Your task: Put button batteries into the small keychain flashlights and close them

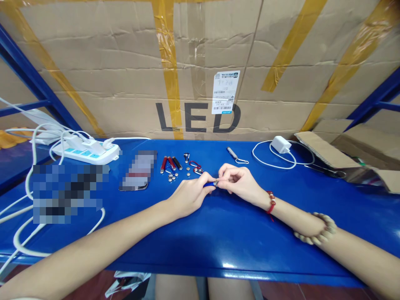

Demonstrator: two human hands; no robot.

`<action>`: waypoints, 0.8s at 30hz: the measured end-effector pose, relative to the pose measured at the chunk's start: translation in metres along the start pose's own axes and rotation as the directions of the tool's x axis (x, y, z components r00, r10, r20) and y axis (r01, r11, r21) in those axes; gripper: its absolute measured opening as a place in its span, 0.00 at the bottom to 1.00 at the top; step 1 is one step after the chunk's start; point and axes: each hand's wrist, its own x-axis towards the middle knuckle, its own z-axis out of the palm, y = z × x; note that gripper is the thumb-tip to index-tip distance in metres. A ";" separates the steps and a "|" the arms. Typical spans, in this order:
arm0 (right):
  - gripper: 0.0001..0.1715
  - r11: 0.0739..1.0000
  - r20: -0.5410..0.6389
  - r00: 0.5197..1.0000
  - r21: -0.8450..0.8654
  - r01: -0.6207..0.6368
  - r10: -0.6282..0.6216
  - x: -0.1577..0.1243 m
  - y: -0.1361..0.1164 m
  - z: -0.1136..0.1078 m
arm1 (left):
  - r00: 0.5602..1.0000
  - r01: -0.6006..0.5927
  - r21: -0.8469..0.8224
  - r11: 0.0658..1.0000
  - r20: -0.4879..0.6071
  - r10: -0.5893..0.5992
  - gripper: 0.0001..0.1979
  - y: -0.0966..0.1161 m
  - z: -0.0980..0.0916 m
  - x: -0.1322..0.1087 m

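My left hand pinches a small blue mini flashlight tube between thumb and forefinger. At the tube's silvery end, my right hand closes its thumb and fingertips; the fingers partly cover that end. Just beyond my left hand lie red tubes and a black tube of similar size. Near them are several button cells, a blue carabiner clip, a red carabiner clip and a silvery end cap. Farther right rests a silver mini flashlight with a carabiner.
Everything lies on a blue table. A phone, a white power strip and tangled cables are at left. A white charger with its cord sits back right, beside an open cardboard box. A large taped carton stands behind.
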 end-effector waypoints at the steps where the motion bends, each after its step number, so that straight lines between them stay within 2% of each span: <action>1: 0.17 1.000 -0.003 1.000 0.004 -0.004 0.004 0.000 0.000 0.000 | 1.000 -0.002 -0.003 1.000 0.001 0.002 0.08 0.000 0.000 0.000; 8: 0.17 1.000 -0.035 0.999 -0.004 -0.004 0.004 0.000 0.003 0.000 | 1.000 -0.013 -0.039 0.999 -0.007 0.013 0.10 0.002 -0.001 0.000; 16: 0.16 0.995 -0.087 0.995 -0.091 0.034 -0.042 0.001 0.004 0.000 | 1.000 -0.025 -0.029 0.999 -0.013 0.024 0.14 0.000 0.000 0.002; 24: 0.18 0.989 -0.113 0.991 -0.140 0.057 -0.073 0.001 0.002 0.002 | 0.999 -0.008 0.000 1.000 -0.032 0.008 0.14 0.001 0.000 0.002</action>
